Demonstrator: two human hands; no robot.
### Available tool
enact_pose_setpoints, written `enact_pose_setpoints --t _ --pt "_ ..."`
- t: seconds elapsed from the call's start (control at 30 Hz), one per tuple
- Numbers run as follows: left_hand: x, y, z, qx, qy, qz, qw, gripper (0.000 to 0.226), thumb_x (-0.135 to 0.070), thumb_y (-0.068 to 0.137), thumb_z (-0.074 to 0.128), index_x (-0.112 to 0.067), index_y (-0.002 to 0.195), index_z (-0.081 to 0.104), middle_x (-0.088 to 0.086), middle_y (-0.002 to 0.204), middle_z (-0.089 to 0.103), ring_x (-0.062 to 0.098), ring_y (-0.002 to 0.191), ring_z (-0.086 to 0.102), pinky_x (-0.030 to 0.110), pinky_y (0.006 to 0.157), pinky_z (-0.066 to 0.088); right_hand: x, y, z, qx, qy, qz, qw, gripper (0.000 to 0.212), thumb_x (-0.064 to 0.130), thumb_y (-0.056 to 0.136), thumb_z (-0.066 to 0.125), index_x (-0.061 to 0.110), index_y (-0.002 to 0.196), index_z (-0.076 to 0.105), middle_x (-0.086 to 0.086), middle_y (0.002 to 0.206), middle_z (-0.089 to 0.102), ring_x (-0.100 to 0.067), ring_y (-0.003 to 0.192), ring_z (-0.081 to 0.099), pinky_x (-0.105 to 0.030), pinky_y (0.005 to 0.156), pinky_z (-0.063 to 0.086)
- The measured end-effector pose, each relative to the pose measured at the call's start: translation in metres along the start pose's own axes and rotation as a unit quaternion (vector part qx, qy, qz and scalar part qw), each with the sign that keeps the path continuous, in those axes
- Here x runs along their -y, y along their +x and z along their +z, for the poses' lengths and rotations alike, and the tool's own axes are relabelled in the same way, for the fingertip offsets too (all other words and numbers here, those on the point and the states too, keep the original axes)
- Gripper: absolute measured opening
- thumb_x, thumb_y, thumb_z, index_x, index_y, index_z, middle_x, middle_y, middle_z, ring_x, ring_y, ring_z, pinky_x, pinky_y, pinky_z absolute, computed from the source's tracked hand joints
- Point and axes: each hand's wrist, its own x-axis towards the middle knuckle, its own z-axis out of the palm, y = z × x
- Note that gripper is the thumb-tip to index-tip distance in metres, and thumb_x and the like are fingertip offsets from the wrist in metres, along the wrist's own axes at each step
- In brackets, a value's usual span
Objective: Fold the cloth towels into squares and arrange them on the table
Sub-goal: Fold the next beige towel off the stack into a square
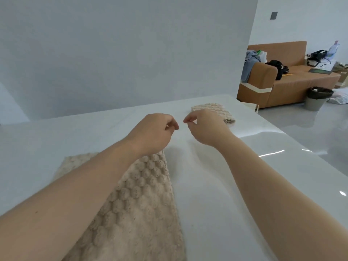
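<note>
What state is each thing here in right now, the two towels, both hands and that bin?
Near towel: lies flat on the table, long, not a square, partly under the left forearm.
Far towel: folded, on the table.
Left hand: fingers curled; cannot tell if it pinches anything.
Right hand: fingers curled; likewise unclear.
Bin: upright, lined with a dark bag.

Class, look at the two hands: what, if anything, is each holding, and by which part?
It cannot be told. The left hand and right hand pinch their fingertips together, yet neither grips the unfolded towel or the folded towel.
</note>
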Motion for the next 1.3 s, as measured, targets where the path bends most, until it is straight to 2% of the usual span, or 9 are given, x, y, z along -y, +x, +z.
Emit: enact_pose_setpoints --t 0.1,0.2,0.33,0.43,0.6,0.83,1.0,1.13,1.3 --pt "0.018 -0.042 -0.016 0.011 0.008 -0.020 1.000 0.024 -0.025 0.103 0.047 -0.031 0.108 0.070 -0.015 0.104 0.065 -0.002 0.058 0.060 0.019 0.056 0.042 0.032 -0.028 0.002 0.011 0.028 -0.025 0.999 0.032 0.022 0.096 0.048 0.033 0.114 0.072 0.015 0.122 0.068 -0.011 0.099 0.060 -0.037 0.091 0.053" --pt "0.044 -0.078 -0.027 0.000 0.012 -0.053 0.999 0.021 -0.027 0.103 0.050 -0.031 0.106 0.070 -0.015 0.101 0.066 0.001 0.058 0.062 0.021 0.056 0.046 0.058 -0.050 0.011 0.029 0.043 -0.048 0.998 0.029 0.027 0.099 0.049 0.034 0.116 0.071 0.016 0.123 0.066 -0.009 0.107 0.059 -0.030 0.087 0.050" --pt "0.079 -0.111 -0.031 -0.011 0.045 -0.090 0.995 0.019 -0.025 0.102 0.053 -0.029 0.106 0.071 -0.014 0.099 0.067 0.003 0.074 0.065 0.023 0.066 0.051 0.080 -0.068 0.030 0.050 0.057 -0.058 0.995 0.027 0.028 0.099 0.052 0.032 0.117 0.071 0.014 0.123 0.067 -0.010 0.114 0.059 -0.032 0.095 0.049" --pt "0.100 -0.126 -0.027 -0.019 0.079 -0.078 0.994 0.021 -0.022 0.101 0.053 -0.026 0.108 0.072 -0.014 0.105 0.063 0.003 0.089 0.058 0.021 0.074 0.043 0.084 -0.075 0.048 0.057 0.062 -0.046 0.995 0.029 0.027 0.098 0.053 0.029 0.122 0.070 0.012 0.126 0.067 -0.012 0.115 0.060 -0.034 0.096 0.050" --pt "0.117 -0.134 -0.030 -0.066 0.133 -0.055 0.987 0.024 -0.023 0.102 0.050 -0.023 0.117 0.069 -0.010 0.119 0.063 0.013 0.110 0.058 0.030 0.093 0.047 0.072 -0.082 0.068 -0.015 0.040 -0.029 0.999 0.032 0.032 0.100 0.051 0.026 0.128 0.067 0.007 0.132 0.065 -0.018 0.121 0.058 -0.039 0.104 0.046" --pt "0.135 -0.144 -0.031 -0.112 0.223 -0.156 0.956 0.026 -0.020 0.099 0.042 -0.009 0.112 0.062 0.006 0.113 0.061 0.033 0.109 0.056 0.047 0.089 0.048 0.057 -0.087 0.078 -0.004 0.063 0.039 0.997 0.047 0.048 0.104 0.043 0.023 0.139 0.061 0.005 0.143 0.060 -0.021 0.137 0.049 -0.041 0.114 0.037" --pt "0.136 -0.141 -0.016 -0.104 0.218 -0.181 0.953 0.039 -0.024 0.102 0.040 -0.008 0.135 0.052 0.015 0.135 0.054 0.034 0.124 0.048 0.046 0.097 0.043 0.058 -0.088 0.083 0.008 0.039 0.038 0.998 0.051 0.053 0.103 0.040 0.023 0.138 0.061 0.000 0.143 0.060 -0.026 0.136 0.049 -0.048 0.113 0.038" --pt "0.139 -0.141 -0.016 -0.094 0.220 -0.203 0.950 0.035 -0.029 0.100 0.039 -0.010 0.125 0.055 0.013 0.120 0.061 0.035 0.115 0.053 0.044 0.089 0.043 0.064 -0.094 0.083 0.016 0.033 0.036 0.999 0.042 0.049 0.102 0.044 0.023 0.120 0.071 -0.005 0.126 0.070 -0.031 0.124 0.057 -0.047 0.107 0.043" --pt "0.137 -0.140 -0.016 -0.111 0.215 -0.204 0.948 0.033 -0.014 0.091 0.044 -0.012 0.121 0.056 0.009 0.104 0.065 0.031 0.099 0.056 0.039 0.077 0.037 0.067 -0.100 0.081 0.009 0.042 0.033 0.999 0.035 0.042 0.101 0.052 0.023 0.124 0.071 -0.001 0.128 0.069 -0.027 0.126 0.057 -0.041 0.108 0.043"
